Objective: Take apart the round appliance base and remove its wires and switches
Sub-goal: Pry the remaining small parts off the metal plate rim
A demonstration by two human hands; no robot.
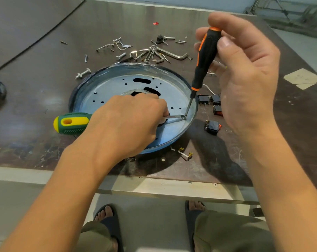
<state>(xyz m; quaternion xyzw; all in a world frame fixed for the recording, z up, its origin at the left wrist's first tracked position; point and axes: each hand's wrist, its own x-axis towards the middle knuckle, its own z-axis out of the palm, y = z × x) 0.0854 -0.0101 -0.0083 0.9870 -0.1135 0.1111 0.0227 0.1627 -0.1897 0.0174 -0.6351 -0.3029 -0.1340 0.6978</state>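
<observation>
- Round base (108, 86) on surface (45, 79), near front edge; two screwdriver tips meet inside by its right wall.
- Left hand (128, 120) grips green-yellow screwdriver (72, 123); right hand (245, 79) pinches black-orange screwdriver (205, 57).
- Switches (211, 126) lie right of base; loose screws (117, 44) behind.

Showing no readable text, brand or number; peeking out by the near edge of the surface (35, 99), a small label (130, 159), print too blurred.
</observation>
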